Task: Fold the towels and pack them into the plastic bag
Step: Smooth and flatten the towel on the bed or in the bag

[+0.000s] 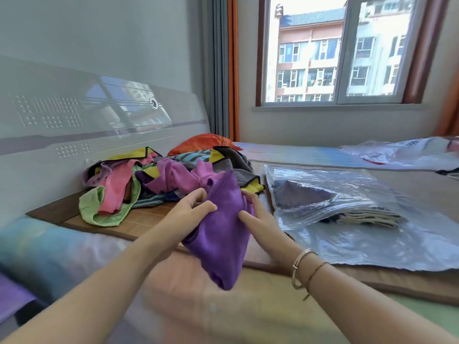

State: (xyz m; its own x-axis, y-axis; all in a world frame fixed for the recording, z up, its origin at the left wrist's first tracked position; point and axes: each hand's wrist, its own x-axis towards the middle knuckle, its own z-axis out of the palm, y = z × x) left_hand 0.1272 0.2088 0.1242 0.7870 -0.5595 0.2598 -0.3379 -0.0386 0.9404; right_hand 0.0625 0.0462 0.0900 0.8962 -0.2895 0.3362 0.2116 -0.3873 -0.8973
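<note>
**Purple towel held up between both hands**

Above the bamboo mat (149, 219), between my two hands, hangs the purple towel (221, 234). I have my left hand (188, 212) on its left edge, thumb across the front and fingers curled behind, pinching the cloth. My right hand (255, 214) grips the opposite edge, thumb pressed to the front, fingers tucked around the cloth. The towel is bunched at the top where both hands hold it and drapes down to a loose point below my wrists, clear of the mat.

Behind my hands lies the pile of unfolded towels (159, 180), pink, green, yellow and striped, heaped against the headboard (74, 115). To my right, flat on the bed, sits the clear plastic bag (347, 207), with a stack of folded towels (367, 216) already inside it. The bag is well apart from the towel I hold. Two bracelets (304, 269) circle my right wrist.
</note>
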